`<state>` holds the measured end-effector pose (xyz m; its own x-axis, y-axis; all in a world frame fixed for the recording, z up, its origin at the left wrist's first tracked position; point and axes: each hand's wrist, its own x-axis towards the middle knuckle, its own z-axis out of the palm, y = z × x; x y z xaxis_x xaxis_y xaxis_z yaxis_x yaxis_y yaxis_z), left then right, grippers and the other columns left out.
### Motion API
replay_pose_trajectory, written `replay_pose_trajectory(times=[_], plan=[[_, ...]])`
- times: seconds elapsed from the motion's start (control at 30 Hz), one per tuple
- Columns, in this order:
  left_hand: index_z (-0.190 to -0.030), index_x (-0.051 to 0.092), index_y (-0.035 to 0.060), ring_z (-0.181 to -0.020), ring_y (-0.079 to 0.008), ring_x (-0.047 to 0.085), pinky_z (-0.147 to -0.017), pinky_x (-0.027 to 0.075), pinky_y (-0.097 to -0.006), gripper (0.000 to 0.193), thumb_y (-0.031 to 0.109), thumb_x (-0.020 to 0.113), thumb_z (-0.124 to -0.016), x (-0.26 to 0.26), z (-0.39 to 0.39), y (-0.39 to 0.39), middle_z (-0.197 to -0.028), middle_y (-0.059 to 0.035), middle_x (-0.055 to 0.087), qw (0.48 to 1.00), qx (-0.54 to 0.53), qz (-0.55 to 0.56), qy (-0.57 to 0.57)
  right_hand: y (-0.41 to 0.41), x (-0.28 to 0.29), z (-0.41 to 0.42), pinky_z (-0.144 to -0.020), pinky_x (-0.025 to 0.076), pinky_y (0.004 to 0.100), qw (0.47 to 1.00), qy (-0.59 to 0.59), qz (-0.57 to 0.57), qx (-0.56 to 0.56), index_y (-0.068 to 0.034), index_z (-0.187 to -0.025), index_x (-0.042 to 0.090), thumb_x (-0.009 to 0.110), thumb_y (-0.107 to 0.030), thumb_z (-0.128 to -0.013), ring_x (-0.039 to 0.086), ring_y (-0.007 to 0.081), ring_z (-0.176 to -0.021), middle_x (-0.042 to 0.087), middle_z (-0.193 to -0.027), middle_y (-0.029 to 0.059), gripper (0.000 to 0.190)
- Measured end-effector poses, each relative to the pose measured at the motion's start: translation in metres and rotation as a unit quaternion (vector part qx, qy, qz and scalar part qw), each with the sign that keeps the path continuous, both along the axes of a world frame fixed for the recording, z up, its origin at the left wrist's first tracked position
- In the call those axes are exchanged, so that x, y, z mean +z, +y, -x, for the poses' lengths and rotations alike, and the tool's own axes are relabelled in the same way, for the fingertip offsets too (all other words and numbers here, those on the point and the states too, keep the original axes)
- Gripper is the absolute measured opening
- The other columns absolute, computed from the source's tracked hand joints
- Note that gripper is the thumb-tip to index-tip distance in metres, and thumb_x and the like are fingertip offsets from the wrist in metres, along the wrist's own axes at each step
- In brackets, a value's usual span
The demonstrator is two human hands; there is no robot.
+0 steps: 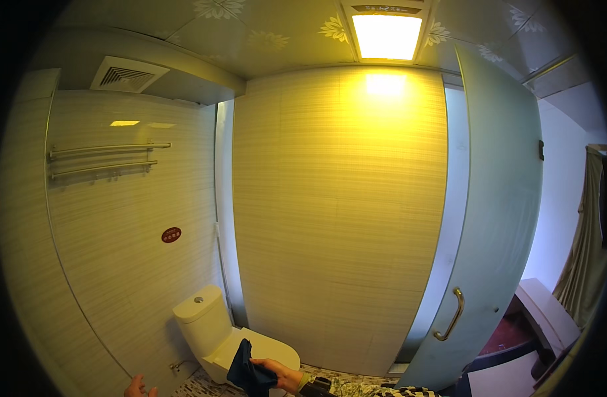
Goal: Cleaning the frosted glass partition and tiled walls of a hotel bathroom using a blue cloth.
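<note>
My right hand (278, 373), with a dark band at its wrist and a patterned sleeve behind it, holds a dark blue cloth (246, 369) at the bottom centre. The cloth hangs folded in front of a white toilet (273, 350), whose lid is down. At the bottom edge, further left, my left hand (139, 387) is partly in view with its fingers apart and nothing seen in them. It is near the left wall, away from the cloth.
A metal towel rack (110, 149) and a red oval sign (171, 234) are on the left wall. A small water valve (175, 366) sits low beside the toilet. On the right stands a frosted glass door (502, 198) with a metal handle (454, 315); furniture and a curtain show beyond it.
</note>
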<state>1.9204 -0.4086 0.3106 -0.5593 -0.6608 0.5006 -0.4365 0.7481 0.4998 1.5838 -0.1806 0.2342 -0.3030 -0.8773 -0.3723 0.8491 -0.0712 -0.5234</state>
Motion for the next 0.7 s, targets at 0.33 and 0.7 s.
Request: replay_pose_trajectory(times=[0.33, 0.7], plan=[[-0.124, 0.053, 0.0099, -0.093, -0.0323, 0.064, -0.081, 0.05, -0.0385, 0.048, 0.023, 0.067, -0.08, 0.008, -0.005, 0.01, -0.105, -0.0201, 0.064, 0.999, 0.001, -0.042, -0.003, -0.001, 0.006, -0.001, -0.07, 0.056, 0.0325, 1.0, -0.003, -0.007, 0.009, 0.0, -0.095, 0.062, 0.061, -0.02, -0.087, 0.067, 0.0188, -0.07, 0.069, -0.084, 0.009, 0.021], [-0.124, 0.053, 0.0128, -0.089, -0.0345, 0.063, -0.076, 0.05, -0.0399, 0.049, 0.024, 0.068, -0.078, 0.008, -0.01, 0.01, -0.097, -0.02, 0.065, 1.0, 0.0, -0.014, 0.007, -0.005, 0.001, 0.0, -0.066, 0.056, 0.0313, 1.0, 0.016, 0.003, 0.02, 0.0, -0.095, 0.061, 0.059, -0.02, -0.089, 0.067, 0.0184, -0.068, 0.069, -0.083, 0.0085, 0.021]])
